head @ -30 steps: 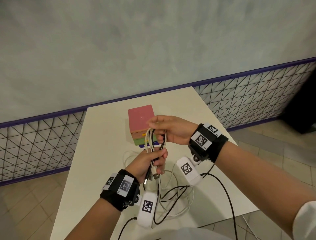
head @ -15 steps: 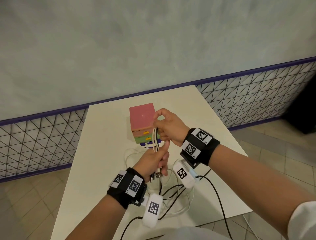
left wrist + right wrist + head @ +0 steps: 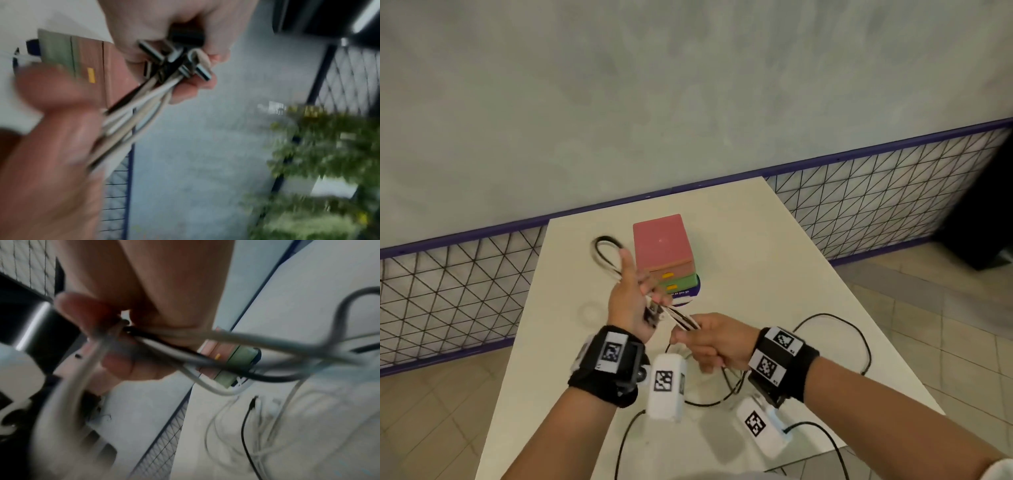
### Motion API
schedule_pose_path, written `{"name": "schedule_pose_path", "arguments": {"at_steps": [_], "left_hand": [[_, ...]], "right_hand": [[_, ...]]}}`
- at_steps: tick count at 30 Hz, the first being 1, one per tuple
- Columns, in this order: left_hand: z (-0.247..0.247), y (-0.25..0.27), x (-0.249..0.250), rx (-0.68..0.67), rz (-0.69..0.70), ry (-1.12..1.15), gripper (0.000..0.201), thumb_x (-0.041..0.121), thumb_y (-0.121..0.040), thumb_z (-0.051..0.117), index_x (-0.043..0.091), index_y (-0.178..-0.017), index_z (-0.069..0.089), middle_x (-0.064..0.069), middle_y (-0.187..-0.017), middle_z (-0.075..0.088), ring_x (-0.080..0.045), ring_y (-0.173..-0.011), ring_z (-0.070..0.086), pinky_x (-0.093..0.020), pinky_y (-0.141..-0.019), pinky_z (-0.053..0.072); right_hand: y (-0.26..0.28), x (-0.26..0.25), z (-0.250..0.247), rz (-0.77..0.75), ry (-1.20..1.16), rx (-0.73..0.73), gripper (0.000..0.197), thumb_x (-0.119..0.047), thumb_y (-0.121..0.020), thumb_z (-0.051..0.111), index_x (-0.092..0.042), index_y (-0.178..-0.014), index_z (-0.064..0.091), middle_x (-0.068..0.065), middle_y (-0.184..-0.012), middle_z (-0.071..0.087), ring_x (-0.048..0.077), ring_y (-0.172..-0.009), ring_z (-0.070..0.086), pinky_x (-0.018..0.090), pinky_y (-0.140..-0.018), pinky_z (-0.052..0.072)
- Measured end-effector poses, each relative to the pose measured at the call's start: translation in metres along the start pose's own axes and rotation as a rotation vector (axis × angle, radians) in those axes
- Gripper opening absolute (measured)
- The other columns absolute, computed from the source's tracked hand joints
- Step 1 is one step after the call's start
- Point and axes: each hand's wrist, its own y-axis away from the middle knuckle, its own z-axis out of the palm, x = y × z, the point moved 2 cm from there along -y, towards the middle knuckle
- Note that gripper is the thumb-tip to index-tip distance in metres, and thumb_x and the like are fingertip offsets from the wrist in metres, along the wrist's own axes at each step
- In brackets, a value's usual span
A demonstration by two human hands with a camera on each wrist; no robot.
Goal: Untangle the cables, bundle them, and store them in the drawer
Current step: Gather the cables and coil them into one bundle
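Cables (image 3: pixel 674 317) are gathered into a folded bundle above the tabletop (image 3: pixel 756 260), gripped at the connector end by the curled fingers of the left hand (image 3: pixel 631 305) and at the other end by the closed fingers of the right hand (image 3: pixel 714 342), with a loop (image 3: pixel 604 253) standing out past the left thumb. Bundling appears under way but unfinished, and storing is still left: the small drawer unit (image 3: pixel 662 246) just beyond the hands is seen shut, so a drawer must be opened while both hands are occupied. Loose wrist-camera leads (image 3: pixel 835 329) lie nearby and could be snagged.
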Motion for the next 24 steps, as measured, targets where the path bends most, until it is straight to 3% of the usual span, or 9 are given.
{"name": "schedule_pose_path", "arguments": {"at_steps": [2, 4, 7, 9, 12, 17, 20, 22, 24], "left_hand": [[-0.013, -0.008, 0.021, 0.038, 0.010, 0.139, 0.054, 0.069, -0.080, 0.049, 0.021, -0.059, 0.039, 0.006, -0.043, 0.031, -0.008, -0.034, 0.032, -0.021, -0.038, 0.036], [-0.026, -0.018, 0.039, 0.100, 0.018, 0.205, 0.058, 0.076, -0.074, 0.049, 0.022, -0.059, 0.039, 0.006, -0.045, 0.032, -0.009, -0.036, 0.031, -0.021, -0.039, 0.034], [-0.038, -0.027, 0.050, 0.203, 0.042, 0.199, 0.070, 0.090, -0.068, 0.031, 0.021, -0.057, 0.036, 0.009, -0.042, 0.029, -0.012, -0.035, 0.028, -0.018, -0.039, 0.030], [-0.040, -0.027, 0.047, 0.265, 0.081, 0.141, 0.077, 0.092, -0.068, 0.016, 0.019, -0.058, 0.038, 0.007, -0.042, 0.031, -0.015, -0.034, 0.029, -0.019, -0.040, 0.030], [-0.043, -0.028, 0.031, 0.319, 0.129, -0.105, 0.077, 0.088, -0.073, 0.014, 0.018, -0.062, 0.044, 0.005, -0.045, 0.036, -0.017, -0.033, 0.035, -0.027, -0.044, 0.031], [-0.034, -0.026, 0.000, 0.213, 0.102, -0.376, 0.069, 0.077, -0.085, 0.019, 0.017, -0.062, 0.045, 0.004, -0.044, 0.037, -0.018, -0.037, 0.037, -0.029, -0.047, 0.030], [-0.021, -0.015, -0.016, 0.065, 0.135, -0.427, 0.069, 0.069, -0.091, 0.025, 0.011, -0.067, 0.056, -0.002, -0.055, 0.057, -0.019, -0.053, 0.055, -0.026, -0.057, 0.044], [-0.013, -0.005, -0.024, -0.072, 0.061, -0.394, 0.073, 0.060, -0.096, 0.022, 0.002, -0.063, 0.054, 0.004, -0.048, 0.059, -0.011, -0.045, 0.056, -0.019, -0.046, 0.045], [-0.006, 0.002, -0.031, -0.177, -0.052, -0.388, 0.076, 0.071, -0.085, 0.023, 0.004, -0.056, 0.044, 0.007, -0.038, 0.045, -0.008, -0.034, 0.041, -0.017, -0.033, 0.032]], "right_hand": [[0.007, -0.006, -0.008, 0.000, 0.030, 0.037, 0.017, -0.026, -0.097, 0.051, -0.014, -0.087, 0.059, -0.006, -0.046, 0.031, 0.006, -0.035, 0.026, 0.018, -0.040, 0.024], [0.016, -0.012, -0.016, -0.007, 0.123, 0.071, 0.026, -0.033, -0.098, 0.047, -0.016, -0.081, 0.058, -0.005, -0.050, 0.028, 0.008, -0.040, 0.022, 0.019, -0.041, 0.019], [0.023, -0.026, -0.014, -0.012, 0.353, 0.118, 0.034, -0.040, -0.098, 0.042, -0.015, -0.081, 0.057, -0.004, -0.055, 0.028, 0.010, -0.046, 0.023, 0.018, -0.043, 0.023], [0.025, -0.040, -0.005, -0.048, 0.651, 0.135, 0.034, -0.037, -0.099, 0.041, -0.013, -0.084, 0.059, -0.007, -0.057, 0.035, 0.004, -0.047, 0.033, 0.014, -0.050, 0.032], [0.024, -0.067, 0.007, -0.120, 1.046, 0.071, 0.030, -0.033, -0.098, 0.047, -0.009, -0.084, 0.060, -0.009, -0.060, 0.042, -0.003, -0.054, 0.045, 0.011, -0.057, 0.034], [0.018, -0.098, 0.031, -0.270, 1.384, -0.108, 0.031, -0.034, -0.095, 0.051, -0.011, -0.074, 0.051, -0.001, -0.057, 0.043, 0.012, -0.050, 0.037, 0.027, -0.050, 0.031], [0.011, -0.112, 0.035, -0.429, 1.471, -0.115, 0.032, -0.035, -0.095, 0.052, -0.006, -0.085, 0.063, 0.005, -0.072, 0.061, 0.017, -0.060, 0.049, 0.029, -0.056, 0.039], [0.009, -0.124, 0.028, -0.476, 1.563, -0.053, 0.038, -0.041, -0.095, 0.048, -0.008, -0.092, 0.065, 0.004, -0.079, 0.065, 0.019, -0.066, 0.055, 0.033, -0.061, 0.045], [0.011, -0.135, 0.021, -0.517, 1.664, -0.003, 0.041, -0.045, -0.094, 0.047, -0.007, -0.091, 0.064, 0.002, -0.075, 0.062, 0.013, -0.058, 0.045, 0.028, -0.053, 0.036]]}}
